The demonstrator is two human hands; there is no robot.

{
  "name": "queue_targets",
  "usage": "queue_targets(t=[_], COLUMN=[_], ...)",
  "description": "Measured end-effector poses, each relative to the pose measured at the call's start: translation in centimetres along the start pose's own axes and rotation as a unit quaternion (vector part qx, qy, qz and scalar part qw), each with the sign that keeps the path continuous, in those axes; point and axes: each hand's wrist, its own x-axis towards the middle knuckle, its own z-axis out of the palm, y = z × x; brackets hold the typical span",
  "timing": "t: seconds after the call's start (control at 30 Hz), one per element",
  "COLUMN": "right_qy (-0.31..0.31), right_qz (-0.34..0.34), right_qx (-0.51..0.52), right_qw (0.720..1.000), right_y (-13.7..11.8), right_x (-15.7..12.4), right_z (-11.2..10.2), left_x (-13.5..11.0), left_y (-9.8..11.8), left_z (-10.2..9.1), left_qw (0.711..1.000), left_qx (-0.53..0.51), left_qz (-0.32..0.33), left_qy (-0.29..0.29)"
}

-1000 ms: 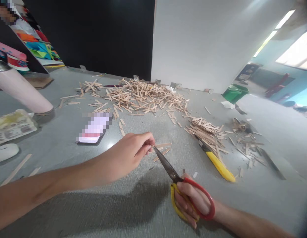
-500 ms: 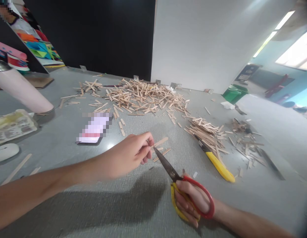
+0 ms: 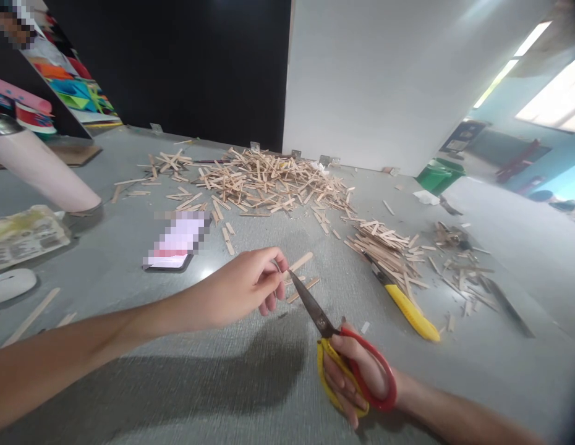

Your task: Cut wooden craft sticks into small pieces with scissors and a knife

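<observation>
My left hand (image 3: 257,281) is closed in a pinch over the middle of the table. What its fingertips hold, if anything, is too small and hidden to make out. With its fingers through the handles, my right hand (image 3: 357,364) grips a pair of scissors (image 3: 310,303) with one red and one yellow handle. The dark blades look closed together, and their tips point at the left fingertips, very near or touching them. Just beyond the fingertips, several wooden craft sticks (image 3: 305,290) lie on the grey table (image 3: 199,395), partly covered by the left hand.
A heap of cut craft sticks (image 3: 273,179) spreads along the back. On the right lie more sticks (image 3: 384,238), a yellow utility knife (image 3: 410,312) and a metal blade (image 3: 507,306). Leftward are a phone (image 3: 178,241), a pink bottle (image 3: 46,167), a white mouse (image 3: 12,285) and a stained palette (image 3: 30,235).
The scissors and my right hand have shifted slightly left, and the two handles sit a little differently. My left hand stays in nearly the same place, its lower fingers slightly moved.
</observation>
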Motion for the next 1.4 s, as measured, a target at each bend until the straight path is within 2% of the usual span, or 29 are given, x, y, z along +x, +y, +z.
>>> queue_targets(t=[0.2,0.53,0.67,0.87,1.4], right_qy=[0.030,0.016,0.004,0.043,0.014], right_qz=[-0.018,-0.026,-0.012,-0.004,-0.036], right_qx=[0.002,0.021,0.005,-0.027,-0.049], right_qw=[0.999,0.999,1.000,0.999,0.998], right_y=[1.5,1.7,1.3,0.3,0.2], right_x=[0.1,0.4,0.2,0.0,-0.1], right_z=[-0.4,-0.9,-0.6,0.4,0.3], left_x=[0.0,-0.1,-0.1,-0.3,-0.1], left_y=[-0.3,-0.1,0.1,0.8,0.6], left_z=[0.0,0.1,0.2,0.3,0.5], left_qw=[0.999,0.997,0.997,0.997,0.991], left_qx=[0.020,0.052,0.055,0.066,0.112], left_qz=[0.023,0.057,0.058,0.041,0.049], left_qy=[0.012,0.020,0.020,0.028,0.059])
